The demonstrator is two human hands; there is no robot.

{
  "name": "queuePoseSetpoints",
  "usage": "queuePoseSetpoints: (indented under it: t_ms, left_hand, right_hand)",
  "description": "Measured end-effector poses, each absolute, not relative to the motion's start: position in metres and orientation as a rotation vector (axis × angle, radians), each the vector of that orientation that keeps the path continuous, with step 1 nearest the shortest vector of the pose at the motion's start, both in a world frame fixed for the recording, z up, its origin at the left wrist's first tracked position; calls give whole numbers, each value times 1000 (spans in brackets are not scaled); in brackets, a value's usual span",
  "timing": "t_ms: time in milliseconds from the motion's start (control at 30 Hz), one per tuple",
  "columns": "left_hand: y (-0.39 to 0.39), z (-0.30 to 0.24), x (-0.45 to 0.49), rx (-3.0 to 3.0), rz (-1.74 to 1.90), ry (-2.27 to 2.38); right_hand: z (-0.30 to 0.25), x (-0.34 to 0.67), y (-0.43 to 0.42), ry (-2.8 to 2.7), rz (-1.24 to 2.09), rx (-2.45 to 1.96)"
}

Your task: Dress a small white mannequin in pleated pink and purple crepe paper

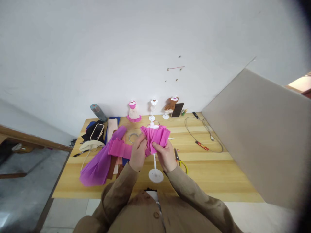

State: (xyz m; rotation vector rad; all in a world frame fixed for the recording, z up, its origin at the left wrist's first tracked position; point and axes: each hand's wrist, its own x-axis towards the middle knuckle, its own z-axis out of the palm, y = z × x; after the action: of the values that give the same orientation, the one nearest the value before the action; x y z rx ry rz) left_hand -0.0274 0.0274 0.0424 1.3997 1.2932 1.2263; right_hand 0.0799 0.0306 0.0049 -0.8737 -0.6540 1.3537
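Observation:
Both of my hands are closed on a pleated pink crepe-paper skirt point(156, 135) wrapped round a small white mannequin stand point(155, 174) that rests on the wooden table point(218, 174). My left hand point(137, 152) pinches the skirt's left side, and a pleated pink strip point(119, 149) trails from it to the left. My right hand point(166, 156) grips the skirt's lower right edge, just above the stand's pole. Both sleeves are tan.
Purple tulle point(99, 165) and paper sheets lie at the left with a phone point(97, 131) and a bottle point(98, 112). Three small dressed mannequins point(133, 111) stand at the back. Pliers point(181, 160), a wire loop point(202, 136) and a grey board point(262, 142) are to the right.

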Motion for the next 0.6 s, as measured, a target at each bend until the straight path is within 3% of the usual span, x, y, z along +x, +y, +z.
queuePoseSetpoints:
  t_ms: [600]
  left_hand:
    - [20, 57, -23, 1558, 1209, 1467]
  right_hand:
    - [6, 81, 27, -699, 1324, -868]
